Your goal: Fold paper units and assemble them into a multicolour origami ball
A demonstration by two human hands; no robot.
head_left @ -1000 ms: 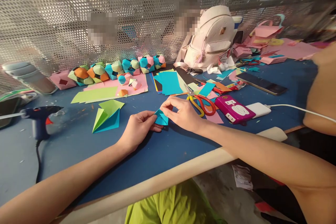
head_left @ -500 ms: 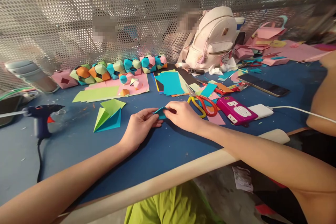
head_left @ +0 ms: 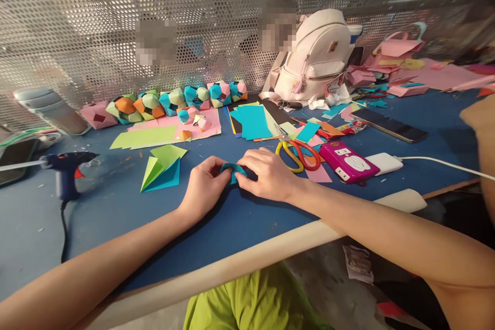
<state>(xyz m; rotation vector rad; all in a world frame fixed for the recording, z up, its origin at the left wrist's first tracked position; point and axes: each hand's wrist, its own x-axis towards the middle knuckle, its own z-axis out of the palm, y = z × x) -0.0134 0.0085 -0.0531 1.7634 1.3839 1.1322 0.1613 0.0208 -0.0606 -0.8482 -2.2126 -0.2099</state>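
A small blue piece of paper (head_left: 233, 172) is pinched between my two hands above the blue table (head_left: 216, 247); its folds are partly hidden by my fingers. My left hand (head_left: 204, 185) grips its left side with thumb and fingers. On the right side, my right hand (head_left: 266, 175) holds it the same way. Left of my hands lie folded green paper (head_left: 165, 154) and blue paper (head_left: 167, 178), partly overlapping. Scissors (head_left: 297, 155) with yellow and red handles rest just beyond my right hand. Behind them is a stack of blue sheets (head_left: 251, 122).
A glue gun (head_left: 67, 170) stands at the left near a tumbler (head_left: 52, 111). Folded paper balls (head_left: 149, 105) line the mesh wall. A white backpack (head_left: 317, 62), a purple power bank (head_left: 348, 162), a phone (head_left: 390, 125) and pink paper scraps (head_left: 436, 75) are on the right.
The blue paper has turned and now curves between my thumbs. My right hand has shifted its hold, with its thumb lower and nearer to me.
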